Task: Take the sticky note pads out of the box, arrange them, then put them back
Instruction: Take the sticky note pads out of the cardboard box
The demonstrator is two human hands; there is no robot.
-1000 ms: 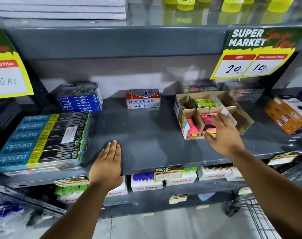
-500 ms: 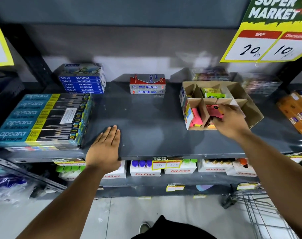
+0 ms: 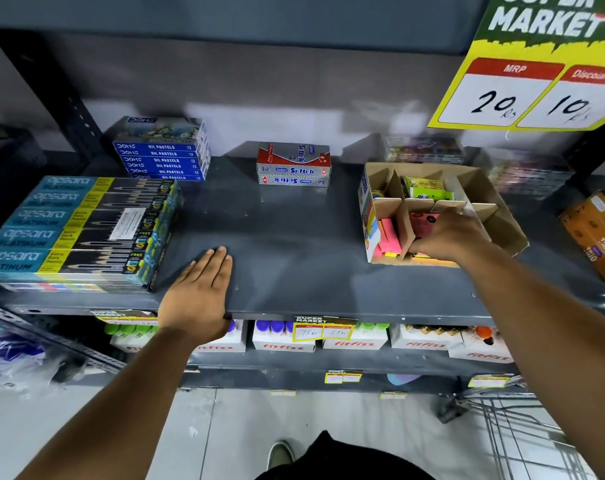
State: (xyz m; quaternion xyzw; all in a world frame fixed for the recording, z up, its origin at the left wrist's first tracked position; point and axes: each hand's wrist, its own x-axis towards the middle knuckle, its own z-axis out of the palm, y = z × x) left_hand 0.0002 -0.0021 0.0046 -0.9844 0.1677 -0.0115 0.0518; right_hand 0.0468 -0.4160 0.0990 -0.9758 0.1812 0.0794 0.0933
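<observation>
A divided cardboard box point(image 3: 500, 216) stands on the right of the grey shelf point(image 3: 287, 258). Its front left compartment holds pink and yellow sticky note pads point(image 3: 387, 237), and a green pack point(image 3: 429, 188) lies in a rear compartment. My right hand point(image 3: 450, 237) reaches into the front middle compartment, fingers curled around a pink sticky note pad point(image 3: 420, 221) that is still inside the box. My left hand point(image 3: 199, 296) lies flat, palm down, on the shelf's front edge and holds nothing.
Apsara pencil boxes point(image 3: 76, 230) are stacked at the left, blue oil pastel boxes point(image 3: 162, 150) behind them, and a Softek box point(image 3: 294, 164) at the back middle. An orange box point(image 3: 595, 233) sits far right. A price sign point(image 3: 536, 64) hangs above; a wire cart point(image 3: 515, 431) stands lower right.
My right hand has gone down into the box's front middle compartment and closed around the pink pad. The camera has moved closer and tilted down. My left hand has stayed flat on the shelf.
</observation>
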